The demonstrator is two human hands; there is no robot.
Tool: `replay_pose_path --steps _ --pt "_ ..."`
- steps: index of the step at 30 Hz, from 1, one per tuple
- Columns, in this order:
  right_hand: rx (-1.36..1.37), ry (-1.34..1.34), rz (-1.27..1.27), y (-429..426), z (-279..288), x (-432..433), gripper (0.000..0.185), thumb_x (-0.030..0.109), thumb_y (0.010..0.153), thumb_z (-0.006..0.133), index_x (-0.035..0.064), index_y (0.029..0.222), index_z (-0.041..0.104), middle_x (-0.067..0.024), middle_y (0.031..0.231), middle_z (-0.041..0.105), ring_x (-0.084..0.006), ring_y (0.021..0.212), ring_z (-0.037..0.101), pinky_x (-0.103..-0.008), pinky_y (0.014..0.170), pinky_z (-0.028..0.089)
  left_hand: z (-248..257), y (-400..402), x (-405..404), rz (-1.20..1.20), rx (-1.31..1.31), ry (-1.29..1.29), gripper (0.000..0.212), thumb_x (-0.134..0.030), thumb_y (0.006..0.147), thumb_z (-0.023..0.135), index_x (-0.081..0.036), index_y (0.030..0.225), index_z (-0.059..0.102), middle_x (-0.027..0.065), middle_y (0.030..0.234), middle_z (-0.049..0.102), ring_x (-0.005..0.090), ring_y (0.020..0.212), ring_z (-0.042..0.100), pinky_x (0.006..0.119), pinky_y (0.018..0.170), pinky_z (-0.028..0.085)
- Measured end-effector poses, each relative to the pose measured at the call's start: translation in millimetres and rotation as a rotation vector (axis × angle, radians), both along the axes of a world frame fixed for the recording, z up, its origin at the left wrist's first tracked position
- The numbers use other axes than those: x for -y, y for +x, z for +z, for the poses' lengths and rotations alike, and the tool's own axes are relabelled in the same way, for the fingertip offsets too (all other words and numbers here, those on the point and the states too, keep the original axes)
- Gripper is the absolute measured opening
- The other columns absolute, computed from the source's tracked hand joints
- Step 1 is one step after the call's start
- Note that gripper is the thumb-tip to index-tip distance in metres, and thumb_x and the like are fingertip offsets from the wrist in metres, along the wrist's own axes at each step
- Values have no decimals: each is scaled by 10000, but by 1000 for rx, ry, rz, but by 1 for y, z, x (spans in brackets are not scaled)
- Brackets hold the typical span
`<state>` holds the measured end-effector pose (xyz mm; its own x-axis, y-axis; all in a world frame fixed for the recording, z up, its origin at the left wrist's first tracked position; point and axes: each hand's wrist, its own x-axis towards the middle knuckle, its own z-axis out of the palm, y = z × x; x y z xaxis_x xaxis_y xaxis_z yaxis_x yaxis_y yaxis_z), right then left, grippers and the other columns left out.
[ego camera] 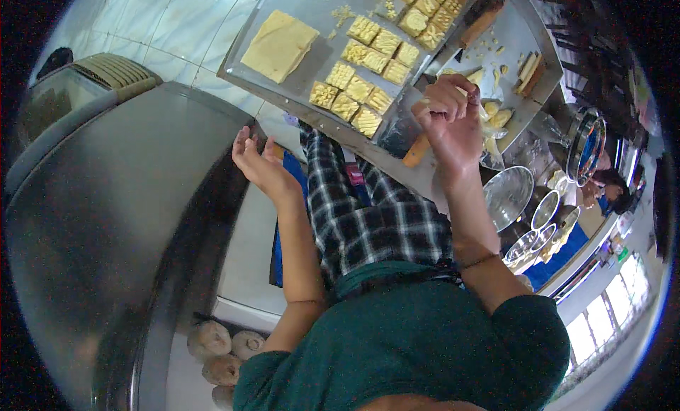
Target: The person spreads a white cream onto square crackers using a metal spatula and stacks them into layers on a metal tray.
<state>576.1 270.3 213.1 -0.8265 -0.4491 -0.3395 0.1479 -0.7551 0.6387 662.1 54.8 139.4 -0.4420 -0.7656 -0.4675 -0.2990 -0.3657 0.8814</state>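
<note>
My left hand (260, 159) is raised beside the near left edge of a metal tray (319, 105), fingers apart and nothing in it. Above the tray's right side, my right hand (449, 105) has its fingers curled; whether something small is between them I cannot tell. On the tray lie a flat square sheet of dough (280, 46) at the left and rows of small square pastries (366, 121) with piped or ridged yellow tops. A wooden-coloured handle (416, 151) lies below my right hand. Yellow pieces (499, 118) in a plastic bag lie just right of that hand.
A second metal tray (550, 66) at the right holds crumbs and wooden pieces (528, 74). Metal bowls (508, 196) stand right of my forearm. Another person (611, 190) is at the far right. A large dark-grey surface (133, 198) fills the left side.
</note>
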Motion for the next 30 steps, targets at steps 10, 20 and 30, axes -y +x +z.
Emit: replay_pose_path --steps 10,20,30 --pt "157 1285 -235 -4 -75 -75 398 356 733 492 -39 736 545 -114 608 481 -226 569 454 -511 932 377 -16 13 30 96 50 3 361 -261 920 399 -31 1198 409 118 1198 479 252 1102 431 410 919 387" --pt "248 1387 -352 18 -120 -65 433 376 761 436 -17 611 540 -117 549 507 -229 470 438 -434 842 460 -19 10 38 105 91 -63 384 -260 901 381 -25 1205 385 117 1215 447 234 1109 405 378 885 420" --pt "-96 1814 206 58 -78 -32 340 345 834 495 18 793 577 -96 732 566 -202 557 465 -289 663 430 -31 5 41 73 86 -123 351 -174 894 508 -9 1193 426 104 1155 494 193 1066 466 342 877 410"
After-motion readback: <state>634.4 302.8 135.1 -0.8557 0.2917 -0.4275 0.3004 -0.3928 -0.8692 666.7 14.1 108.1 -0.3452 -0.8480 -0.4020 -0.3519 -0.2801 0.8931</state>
